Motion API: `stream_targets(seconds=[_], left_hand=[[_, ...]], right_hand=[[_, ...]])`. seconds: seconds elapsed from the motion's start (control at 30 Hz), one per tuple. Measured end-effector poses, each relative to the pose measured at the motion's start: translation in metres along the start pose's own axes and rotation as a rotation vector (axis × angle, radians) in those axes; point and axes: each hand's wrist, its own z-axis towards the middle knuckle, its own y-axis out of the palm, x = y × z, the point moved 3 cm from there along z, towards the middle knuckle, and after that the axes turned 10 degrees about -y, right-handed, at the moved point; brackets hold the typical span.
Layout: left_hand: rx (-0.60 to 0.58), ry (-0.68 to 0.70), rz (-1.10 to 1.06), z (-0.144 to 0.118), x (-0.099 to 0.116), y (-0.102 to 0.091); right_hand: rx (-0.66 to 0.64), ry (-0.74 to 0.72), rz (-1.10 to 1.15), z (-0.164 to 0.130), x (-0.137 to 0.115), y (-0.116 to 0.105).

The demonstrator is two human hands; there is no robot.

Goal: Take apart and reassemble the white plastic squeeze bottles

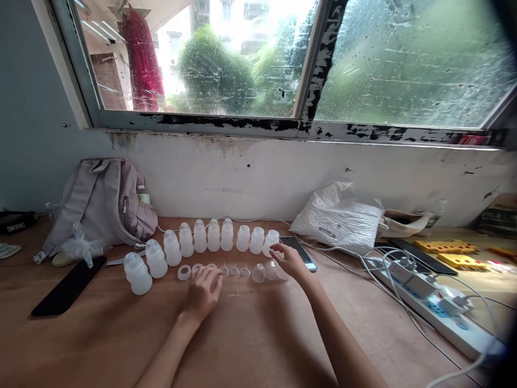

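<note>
Three small translucent rings [184,272] lie in a row on the table. My left hand [204,291] is over them, its loosely bent fingers partly covering two; I cannot tell whether it touches them. To its right lie three clear teats [235,270] and three domed translucent caps [258,273], some partly behind my right hand [291,261]. That hand has its fingers apart beside the rightmost uncapped baby bottle [271,241], near or touching its side. Two more uncapped bottles [257,240] stand next to it. Several capped baby bottles [172,249] curve away to the left.
A phone [299,253] lies behind my right hand, near a silvery plastic bag [339,215]. A power strip [432,307] with plugs and loose white cables runs along the right. At left are a grey backpack [105,199] and a black flat object [68,288]. A wall and window are behind.
</note>
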Motion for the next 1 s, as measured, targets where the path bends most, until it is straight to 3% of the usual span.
stream_targets(seconds=[0.13,0.3,0.83,1.0], left_hand=[[-0.178,0.152,-0.110,-0.011,0.052,0.027],[-0.197,0.076,0.037,-0.016,0.085,0.068],[-0.165,0.048,0.113,-0.007,0.092,0.092],[-0.090,0.084,0.096,0.005,0.096,0.074]], right_hand=[[0.216,-0.102,-0.141,-0.024,0.006,0.016],[0.274,-0.177,-0.213,-0.050,0.007,0.035],[0.280,-0.181,-0.215,-0.052,0.019,0.043],[0.329,-0.204,-0.207,-0.053,0.016,0.040]])
